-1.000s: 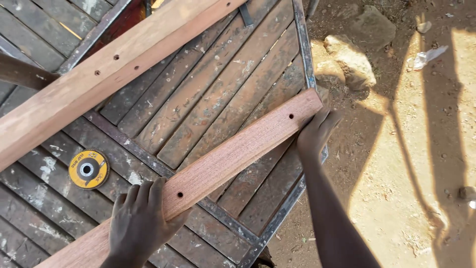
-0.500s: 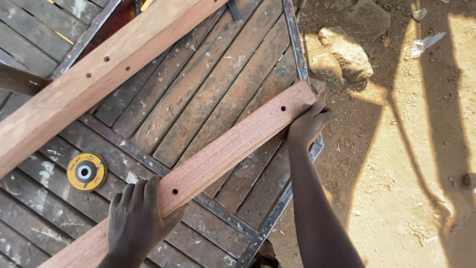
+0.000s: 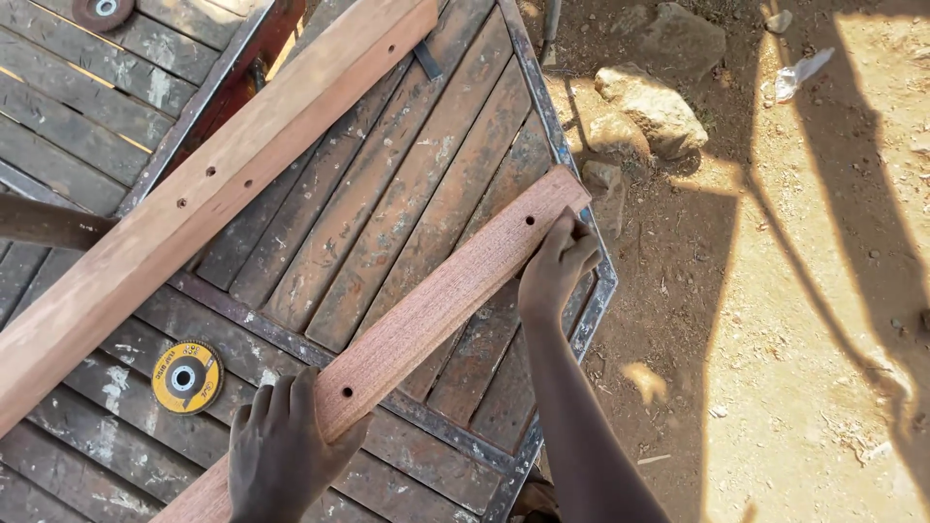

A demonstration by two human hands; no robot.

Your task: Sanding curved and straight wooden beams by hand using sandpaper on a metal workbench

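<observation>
A reddish wooden plank (image 3: 436, 305) with drilled holes lies diagonally across a metal-framed slatted table (image 3: 378, 184). My left hand (image 3: 286, 450) presses flat on the plank's near end, fingers spread over its top. Beside the far end my right hand (image 3: 554, 266) grips the plank's edge, close to a hole. A second, paler and longer plank (image 3: 208, 189) with several holes lies parallel further left, untouched.
A yellow flap disc (image 3: 186, 378) lies on the slats left of my left hand; another disc (image 3: 102, 10) sits at the top left. Rocks (image 3: 654, 107) and a scrap of litter (image 3: 799, 70) lie on the dirt ground right of the table's edge (image 3: 591, 310).
The plank has slid toward the table's right corner and my right hand has shifted from its end face to gripping its side edge. The view moved a little.
</observation>
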